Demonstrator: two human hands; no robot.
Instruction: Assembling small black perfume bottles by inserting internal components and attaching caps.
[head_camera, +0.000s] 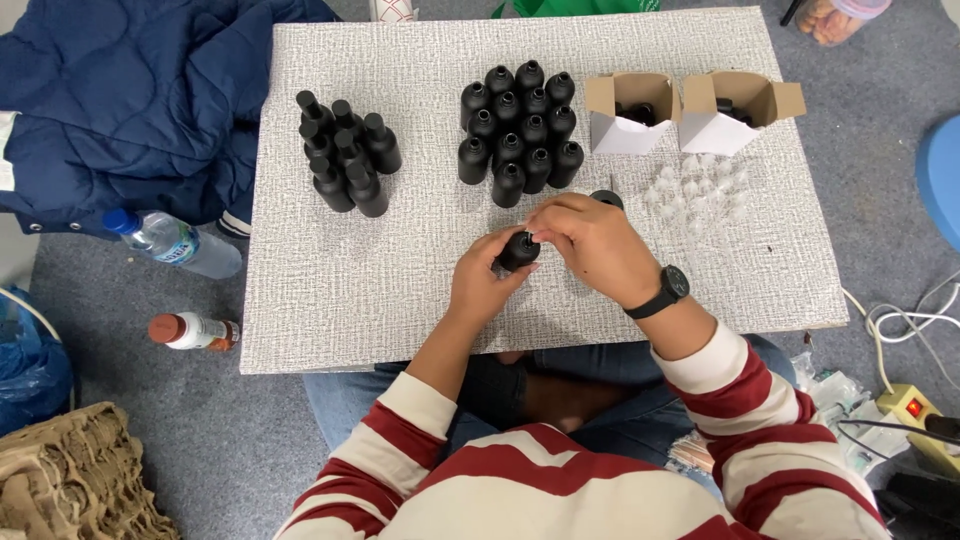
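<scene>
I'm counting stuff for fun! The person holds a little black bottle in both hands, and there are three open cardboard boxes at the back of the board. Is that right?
Not quite. The head view shows two open cardboard boxes, not three. The rest holds: the left hand and right hand hold a little black bottle.

Informal home-style packing station set on the floor. A low textured board (400, 290) rests over grey carpet (150, 400). At 12 o'clock stand batches of matte black bottles (518, 130); at 1 o'clock, open cardboard cartons (635, 125). A navy jacket (130, 90) lies at 10 o'clock, a power strip (915, 408) at 4 o'clock.
</scene>
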